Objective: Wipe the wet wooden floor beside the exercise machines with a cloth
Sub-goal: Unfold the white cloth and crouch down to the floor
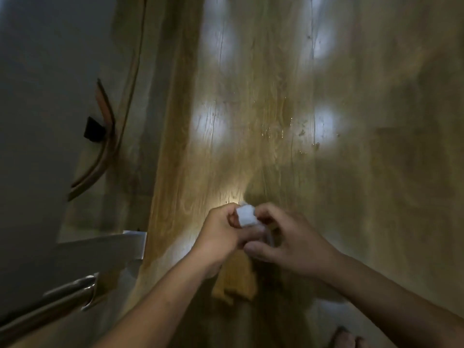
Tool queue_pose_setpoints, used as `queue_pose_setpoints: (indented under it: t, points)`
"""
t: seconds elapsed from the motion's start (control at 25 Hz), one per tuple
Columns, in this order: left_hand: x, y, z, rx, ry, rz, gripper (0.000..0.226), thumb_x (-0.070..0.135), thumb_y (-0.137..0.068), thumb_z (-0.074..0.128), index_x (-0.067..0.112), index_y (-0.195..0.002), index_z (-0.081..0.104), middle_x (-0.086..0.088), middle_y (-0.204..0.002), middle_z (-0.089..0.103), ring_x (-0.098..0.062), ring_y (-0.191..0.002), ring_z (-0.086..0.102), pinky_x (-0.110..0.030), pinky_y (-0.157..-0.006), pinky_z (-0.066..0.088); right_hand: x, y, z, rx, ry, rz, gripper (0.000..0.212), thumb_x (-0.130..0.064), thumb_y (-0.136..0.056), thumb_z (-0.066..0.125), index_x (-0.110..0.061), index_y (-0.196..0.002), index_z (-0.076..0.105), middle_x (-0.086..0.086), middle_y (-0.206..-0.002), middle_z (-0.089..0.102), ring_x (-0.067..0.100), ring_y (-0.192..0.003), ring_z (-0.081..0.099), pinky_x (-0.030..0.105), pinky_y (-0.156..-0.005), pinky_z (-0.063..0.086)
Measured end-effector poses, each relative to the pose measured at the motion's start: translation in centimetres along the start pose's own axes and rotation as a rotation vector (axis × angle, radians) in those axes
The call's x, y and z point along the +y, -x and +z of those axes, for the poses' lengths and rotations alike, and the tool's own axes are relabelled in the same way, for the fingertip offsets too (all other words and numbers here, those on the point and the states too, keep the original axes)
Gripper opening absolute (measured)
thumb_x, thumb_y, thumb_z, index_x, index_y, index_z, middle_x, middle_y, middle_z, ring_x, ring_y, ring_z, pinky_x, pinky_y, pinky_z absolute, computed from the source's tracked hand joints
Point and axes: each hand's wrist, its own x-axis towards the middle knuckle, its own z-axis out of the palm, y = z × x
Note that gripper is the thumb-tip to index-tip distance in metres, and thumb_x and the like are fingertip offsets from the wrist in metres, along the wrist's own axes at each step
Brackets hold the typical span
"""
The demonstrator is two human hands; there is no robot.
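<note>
Floor (251, 96) of glossy wood planks fills most of the view, with soft patches of reflected light on it. A grey machine (37, 121) takes up the left side, with a metal bar (70, 292) at its lower corner. Two bare forearms reach in from below, and the hands meet low in the centre, touching. The left hand (218, 234) and right hand (291, 242) both have curled fingers, pinching a small white piece (245, 214) between them. A yellow cloth (234, 282) hangs just under the hands, over the floor; which hand carries it cannot be told. Water drops (301, 136) glint on the planks beyond the hands, to the right. Toes (344, 337) show at the bottom edge.
</note>
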Motion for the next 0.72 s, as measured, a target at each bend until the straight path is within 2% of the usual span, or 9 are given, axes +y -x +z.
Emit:
queue_pose_setpoints:
  t: [0.12, 0.2, 0.28, 0.36, 0.4, 0.52, 0.56, 0.64, 0.72]
  points:
    - [-0.6, -4.0, 0.1, -0.089, 0.066, 0.078, 0.026, 0.02, -0.071, 0.079, 0.007, -0.09, 0.067, -0.016, -0.084, 0.071, -0.026, -0.072, 0.07, -0.033, -0.058, 0.056, 2.2, -1.9, 0.6, 0.126, 0.006, 0.017, 0.039, -0.038, -0.086, 0.073, -0.029, -0.12, 0.056, -0.016, -0.109, 0.065, 0.0, -0.095, 0.062, 0.015, -0.074, 0.049]
    - [-0.2, -5.0, -0.4, -0.077, 0.034, 0.132, 0.024, 0.033, -0.076, 0.071, 0.01, -0.082, 0.064, -0.016, -0.082, 0.07, -0.026, -0.071, 0.071, -0.032, -0.059, 0.058, 2.8, -2.5, 0.0, 0.223, 0.051, -0.015, 0.034, -0.024, -0.094, 0.067, -0.024, -0.127, 0.061, -0.013, -0.105, 0.069, 0.002, -0.093, 0.065, 0.015, -0.077, 0.051]
    - [0.1, -4.9, -0.9, -0.049, 0.047, 0.166, 0.023, 0.034, -0.084, 0.066, 0.012, -0.079, 0.062, -0.015, -0.083, 0.07, -0.029, -0.075, 0.071, -0.034, -0.066, 0.06, 2.6, -2.7, -0.4, 0.244, 0.086, -0.022, 0.035, -0.017, -0.098, 0.06, -0.024, -0.132, 0.062, -0.012, -0.106, 0.07, 0.001, -0.091, 0.065, 0.006, -0.075, 0.047]
    - [-0.2, -3.9, -1.2, 0.003, 0.088, 0.187, 0.02, 0.026, -0.092, 0.062, 0.012, -0.078, 0.06, -0.013, -0.081, 0.069, -0.027, -0.073, 0.068, -0.032, -0.067, 0.057, 1.9, -2.7, 0.3, 0.268, -0.022, -0.003, 0.033, -0.012, -0.098, 0.057, -0.032, -0.122, 0.066, -0.016, -0.103, 0.072, -0.001, -0.091, 0.067, 0.008, -0.076, 0.05]
    - [-0.6, -3.3, -1.5, 0.044, 0.156, 0.204, 0.019, 0.022, -0.094, 0.06, 0.01, -0.079, 0.059, -0.013, -0.08, 0.068, -0.025, -0.072, 0.065, -0.03, -0.065, 0.054, 1.2, -2.6, 0.9, 0.289, -0.123, 0.012, 0.032, -0.009, -0.098, 0.057, -0.036, -0.111, 0.069, -0.016, -0.1, 0.074, 0.001, -0.092, 0.069, 0.014, -0.078, 0.053]
    - [-1.9, -1.0, -3.3, 0.304, 0.448, 0.256, 0.02, 0.019, -0.101, 0.05, 0.011, -0.084, 0.055, -0.012, -0.084, 0.063, -0.024, -0.077, 0.061, -0.035, -0.067, 0.051, -0.2, -1.5, 0.9, 0.397, -0.588, 0.138, 0.026, 0.001, -0.099, 0.05, -0.016, -0.089, 0.068, 0.003, -0.092, 0.073, 0.016, -0.087, 0.072, 0.03, -0.074, 0.062]
    - [-2.5, -0.5, -4.5, 0.438, 0.443, 0.262, 0.022, 0.022, -0.103, 0.047, 0.013, -0.084, 0.054, -0.011, -0.086, 0.061, -0.025, -0.081, 0.061, -0.038, -0.071, 0.05, -0.1, -1.1, 0.4, 0.438, -0.778, 0.199, 0.027, 0.003, -0.099, 0.045, -0.011, -0.084, 0.063, 0.006, -0.086, 0.071, 0.019, -0.082, 0.072, 0.033, -0.072, 0.063]
    - [-3.7, 0.7, -7.2, 0.678, 0.266, 0.243, 0.023, 0.03, -0.105, 0.043, 0.019, -0.087, 0.054, -0.004, -0.093, 0.062, -0.024, -0.092, 0.062, -0.042, -0.08, 0.05, 0.4, 0.0, -0.5, 0.503, -1.014, 0.283, 0.03, 0.004, -0.099, 0.039, -0.012, -0.08, 0.055, 0.003, -0.076, 0.067, 0.019, -0.074, 0.068, 0.038, -0.067, 0.059]
    - [-3.7, 1.7, -8.5, 0.776, 0.06, 0.23, 0.023, 0.037, -0.104, 0.04, 0.025, -0.088, 0.052, -0.001, -0.095, 0.06, -0.027, -0.098, 0.062, -0.046, -0.088, 0.051, 0.3, 0.5, -0.5, 0.529, -1.081, 0.327, 0.029, 0.002, -0.098, 0.037, -0.015, -0.081, 0.053, 0.004, -0.077, 0.064, 0.02, -0.074, 0.063, 0.04, -0.064, 0.051]
